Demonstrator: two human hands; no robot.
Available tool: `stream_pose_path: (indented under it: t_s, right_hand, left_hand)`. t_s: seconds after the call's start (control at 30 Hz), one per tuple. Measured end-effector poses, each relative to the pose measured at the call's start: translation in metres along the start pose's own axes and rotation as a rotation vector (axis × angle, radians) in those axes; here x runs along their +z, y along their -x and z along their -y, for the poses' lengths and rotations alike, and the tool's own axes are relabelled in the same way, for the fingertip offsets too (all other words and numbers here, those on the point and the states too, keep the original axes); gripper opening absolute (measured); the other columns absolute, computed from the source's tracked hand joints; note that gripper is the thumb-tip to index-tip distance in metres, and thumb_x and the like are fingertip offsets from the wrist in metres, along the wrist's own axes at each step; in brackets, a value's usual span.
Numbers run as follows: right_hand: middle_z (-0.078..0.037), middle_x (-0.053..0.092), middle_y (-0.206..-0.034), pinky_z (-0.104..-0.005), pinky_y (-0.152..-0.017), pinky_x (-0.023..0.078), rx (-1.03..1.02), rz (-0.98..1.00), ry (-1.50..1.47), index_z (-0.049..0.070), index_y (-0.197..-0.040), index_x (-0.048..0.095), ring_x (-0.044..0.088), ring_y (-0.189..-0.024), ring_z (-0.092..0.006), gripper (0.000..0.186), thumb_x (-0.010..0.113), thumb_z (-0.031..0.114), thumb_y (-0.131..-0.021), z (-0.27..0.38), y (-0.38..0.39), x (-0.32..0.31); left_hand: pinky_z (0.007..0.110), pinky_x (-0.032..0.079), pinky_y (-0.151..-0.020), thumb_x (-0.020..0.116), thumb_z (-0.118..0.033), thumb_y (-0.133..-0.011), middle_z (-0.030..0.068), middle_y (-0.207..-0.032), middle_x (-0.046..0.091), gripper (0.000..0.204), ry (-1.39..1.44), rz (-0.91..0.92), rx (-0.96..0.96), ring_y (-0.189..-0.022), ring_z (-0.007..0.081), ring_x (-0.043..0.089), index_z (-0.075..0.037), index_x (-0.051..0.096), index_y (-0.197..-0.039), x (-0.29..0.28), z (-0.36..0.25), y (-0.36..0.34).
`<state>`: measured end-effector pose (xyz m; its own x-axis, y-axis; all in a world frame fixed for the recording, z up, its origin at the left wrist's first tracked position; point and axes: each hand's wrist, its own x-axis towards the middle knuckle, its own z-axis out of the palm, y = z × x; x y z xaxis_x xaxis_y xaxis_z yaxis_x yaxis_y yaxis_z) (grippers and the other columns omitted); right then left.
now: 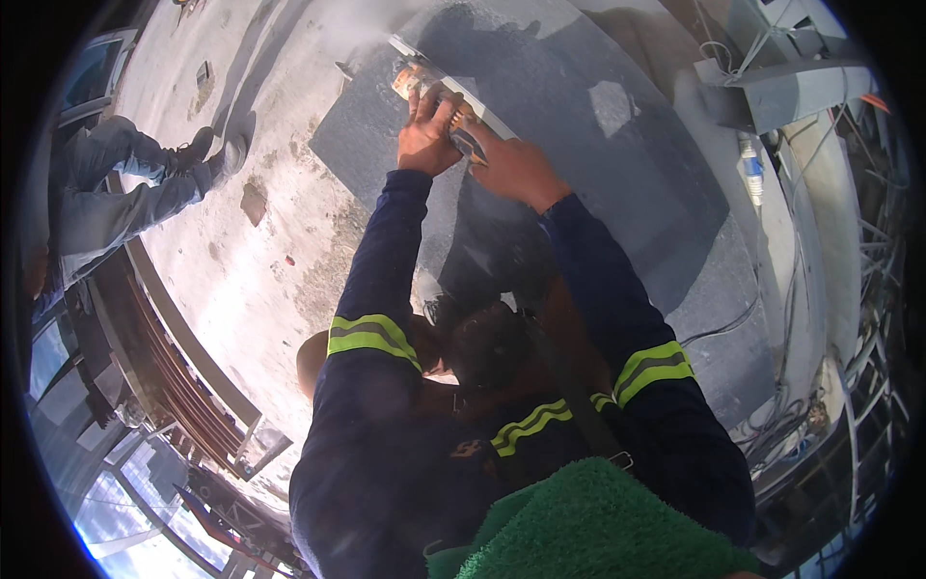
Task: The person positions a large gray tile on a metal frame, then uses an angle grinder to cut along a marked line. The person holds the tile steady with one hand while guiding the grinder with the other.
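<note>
Both my hands are closed round an orange and dark handheld power cutter (413, 81), held over a large grey sheet (617, 203). My left hand (427, 135) grips its front part, fingers wrapped over the top. Behind it, my right hand (518, 170) holds the rear handle. Along the cutter's right side runs a long pale straight strip (487, 113), lying at a slant. Pale dust (355, 31) drifts off beyond the tool's far end. The blade and its contact with the sheet are hidden from me.
At the left, another person's legs (145, 207) stretch over the pale concrete floor (280, 241). Brown metal bars (188, 372) lie lower left. On the right are a blue and white plug connector (750, 172), loose cables (772, 429) and a grey metal beam (801, 96).
</note>
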<state>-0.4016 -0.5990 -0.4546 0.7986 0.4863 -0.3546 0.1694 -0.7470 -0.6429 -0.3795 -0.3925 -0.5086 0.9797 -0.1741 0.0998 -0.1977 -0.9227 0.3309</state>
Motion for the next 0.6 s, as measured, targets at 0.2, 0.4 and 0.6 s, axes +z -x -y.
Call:
stream_pose_path:
  t_s: [0.2, 0.4, 0.6]
  right_hand:
    - [-0.027, 0.075, -0.11, -0.0571, -0.092, 0.057, 0.008, -0.006, 0.005, 0.024, -0.164, 0.034, 0.074, -0.103, -0.0469, 0.076, 0.066, 0.033, -0.097, -0.005, 0.028, 0.0]
    - [-0.028, 0.075, -0.109, -0.0567, -0.093, 0.058, 0.003, -0.037, 0.003, 0.025, -0.167, 0.031, 0.074, -0.103, -0.0477, 0.079, 0.067, 0.035, -0.097, -0.013, 0.037, 0.009]
    - [-0.028, 0.075, -0.108, -0.0564, -0.092, 0.058, -0.006, -0.057, -0.017, 0.025, -0.167, 0.031, 0.074, -0.102, -0.0474, 0.08, 0.068, 0.035, -0.097, -0.016, 0.043, 0.011]
  left_hand:
    - [0.061, 0.06, -0.101, 0.091, -0.029, -0.073, 0.0063, -0.16, 0.049, 0.075, 0.044, -0.017, 0.024, -0.146, 0.0594, 0.043, -0.032, 0.06, -0.141, 0.0, -0.021, 0.016]
    - [0.061, 0.062, -0.099, 0.091, -0.031, -0.073, 0.0066, -0.158, 0.05, 0.073, 0.013, -0.025, 0.032, -0.145, 0.0601, 0.044, -0.031, 0.061, -0.14, -0.001, -0.032, 0.025]
    - [0.061, 0.061, -0.099, 0.089, -0.032, -0.075, 0.006, -0.158, 0.05, 0.071, 0.027, -0.043, 0.031, -0.145, 0.0596, 0.045, -0.032, 0.061, -0.14, -0.002, -0.041, 0.027]
